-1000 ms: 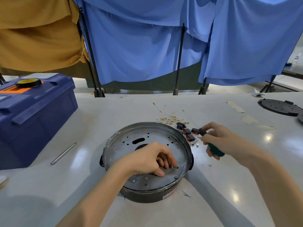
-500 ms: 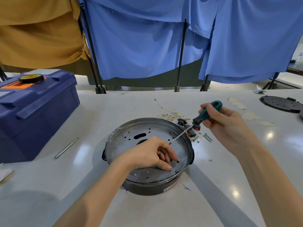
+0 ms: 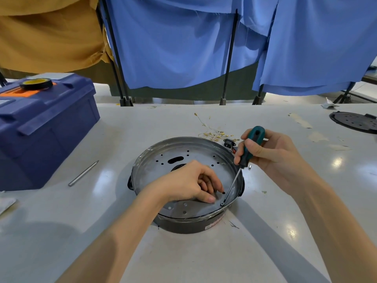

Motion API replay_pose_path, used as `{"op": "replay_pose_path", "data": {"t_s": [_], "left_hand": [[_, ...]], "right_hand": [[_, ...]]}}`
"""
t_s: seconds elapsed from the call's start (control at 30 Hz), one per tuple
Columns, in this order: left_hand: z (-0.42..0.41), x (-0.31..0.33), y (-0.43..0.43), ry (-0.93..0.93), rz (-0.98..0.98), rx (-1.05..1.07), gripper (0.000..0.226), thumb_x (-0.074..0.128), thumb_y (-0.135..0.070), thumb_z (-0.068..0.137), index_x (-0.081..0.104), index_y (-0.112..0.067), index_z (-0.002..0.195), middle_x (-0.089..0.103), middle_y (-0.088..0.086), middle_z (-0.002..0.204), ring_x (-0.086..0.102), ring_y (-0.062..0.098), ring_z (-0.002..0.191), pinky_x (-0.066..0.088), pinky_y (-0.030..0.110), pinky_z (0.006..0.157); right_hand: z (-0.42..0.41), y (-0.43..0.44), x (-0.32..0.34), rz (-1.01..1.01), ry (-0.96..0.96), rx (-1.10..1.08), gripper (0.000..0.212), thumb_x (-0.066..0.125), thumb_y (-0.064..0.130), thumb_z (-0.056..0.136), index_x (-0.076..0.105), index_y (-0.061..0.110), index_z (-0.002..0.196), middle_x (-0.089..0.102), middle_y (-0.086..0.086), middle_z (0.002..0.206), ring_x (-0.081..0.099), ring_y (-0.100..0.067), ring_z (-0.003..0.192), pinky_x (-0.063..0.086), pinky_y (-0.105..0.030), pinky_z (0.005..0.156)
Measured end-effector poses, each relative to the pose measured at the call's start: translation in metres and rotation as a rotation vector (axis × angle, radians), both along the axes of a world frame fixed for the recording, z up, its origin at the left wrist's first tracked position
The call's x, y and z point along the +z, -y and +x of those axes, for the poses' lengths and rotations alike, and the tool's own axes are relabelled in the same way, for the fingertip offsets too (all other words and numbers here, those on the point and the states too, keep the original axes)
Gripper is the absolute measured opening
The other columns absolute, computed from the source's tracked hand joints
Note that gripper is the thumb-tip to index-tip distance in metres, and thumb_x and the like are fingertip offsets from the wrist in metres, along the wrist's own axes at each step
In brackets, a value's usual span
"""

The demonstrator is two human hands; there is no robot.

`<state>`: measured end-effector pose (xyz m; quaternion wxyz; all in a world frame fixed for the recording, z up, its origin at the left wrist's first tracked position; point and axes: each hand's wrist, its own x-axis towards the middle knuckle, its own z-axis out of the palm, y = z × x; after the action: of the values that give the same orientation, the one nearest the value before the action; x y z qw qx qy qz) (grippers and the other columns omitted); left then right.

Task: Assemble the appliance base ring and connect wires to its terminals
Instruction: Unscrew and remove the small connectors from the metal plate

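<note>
Fastening looks to be the step in hand. The right hand [image 3: 273,158] is wrapped round the green-and-black handle of the screwdriver [image 3: 247,152]; its shaft slants down and left to a screw [image 3: 222,203] near the lower right edge of the plate. The left hand [image 3: 189,183] sits on the plate just left of that screw, fingers curled under with the tips down on the metal; whether they pinch anything small cannot be told. The base ring [image 3: 155,172] sits mid-frame on the bench [image 3: 265,252]: a dark round housing with a silvery perforated plate set into it, one oblong slot among the round holes, a small label on the near wall. The next move probably calls for the tip seated square in the screw head, steady downward pressure while turning, and the left hand bracing the plate so it does not rotate. The wires [image 3: 212,134] lie in a loose tangle just above the ring, gold terminals showing; the wiring step appears not yet begun.
</note>
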<state>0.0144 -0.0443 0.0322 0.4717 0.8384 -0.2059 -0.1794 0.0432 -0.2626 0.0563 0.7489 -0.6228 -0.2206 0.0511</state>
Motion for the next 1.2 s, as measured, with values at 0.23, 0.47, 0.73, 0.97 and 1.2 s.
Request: {"op": "replay_pose_path", "data": {"t_s": [0.23, 0.47, 0.73, 0.97, 1.2], "left_hand": [[-0.001, 0.001, 0.001, 0.001, 0.004, 0.003, 0.028, 0.079, 0.003, 0.073, 0.072, -0.019, 0.087, 0.065, 0.024, 0.105, 0.057, 0.018, 0.081, 0.052, 0.031, 0.081], [-0.001, 0.002, 0.001, -0.010, 0.034, 0.013, 0.027, 0.079, 0.002, 0.073, 0.073, -0.017, 0.091, 0.066, 0.013, 0.088, 0.056, 0.011, 0.075, 0.051, 0.020, 0.076], [-0.001, 0.004, 0.002, -0.010, 0.068, 0.014, 0.026, 0.078, 0.000, 0.075, 0.072, -0.017, 0.094, 0.065, 0.001, 0.081, 0.055, 0.008, 0.075, 0.049, 0.014, 0.070], [-0.003, 0.002, 0.002, -0.016, 0.025, 0.016, 0.028, 0.072, 0.008, 0.077, 0.071, -0.015, 0.093, 0.063, 0.005, 0.082, 0.054, 0.010, 0.075, 0.050, 0.018, 0.073], [-0.004, 0.007, 0.002, 0.033, -0.103, 0.041, 0.020, 0.078, -0.010, 0.078, 0.071, -0.027, 0.085, 0.070, 0.013, 0.098, 0.066, 0.028, 0.091, 0.055, 0.036, 0.089]], "right_hand": [[-0.002, -0.001, 0.000, -0.007, 0.017, 0.025, 0.015, 0.062, 0.005, 0.081, 0.058, 0.000, 0.095, 0.064, -0.017, 0.074, 0.064, -0.036, 0.069, 0.054, -0.033, 0.067], [-0.006, -0.002, 0.005, -0.065, 0.064, 0.049, 0.016, 0.062, 0.006, 0.081, 0.058, 0.002, 0.096, 0.065, -0.019, 0.077, 0.065, -0.038, 0.071, 0.057, -0.039, 0.073], [-0.014, -0.006, 0.016, -0.143, 0.198, 0.131, 0.026, 0.063, 0.003, 0.084, 0.056, 0.001, 0.109, 0.065, -0.020, 0.080, 0.067, -0.037, 0.072, 0.054, -0.034, 0.071], [-0.031, -0.015, 0.027, -0.354, 0.438, 0.100, 0.031, 0.068, 0.007, 0.084, 0.061, 0.019, 0.112, 0.070, -0.010, 0.090, 0.071, -0.031, 0.079, 0.057, -0.031, 0.074], [-0.036, -0.026, 0.022, -0.536, 0.669, -0.313, 0.035, 0.081, 0.043, 0.068, 0.061, 0.021, 0.087, 0.062, -0.001, 0.067, 0.060, -0.019, 0.060, 0.054, -0.026, 0.057]]}}
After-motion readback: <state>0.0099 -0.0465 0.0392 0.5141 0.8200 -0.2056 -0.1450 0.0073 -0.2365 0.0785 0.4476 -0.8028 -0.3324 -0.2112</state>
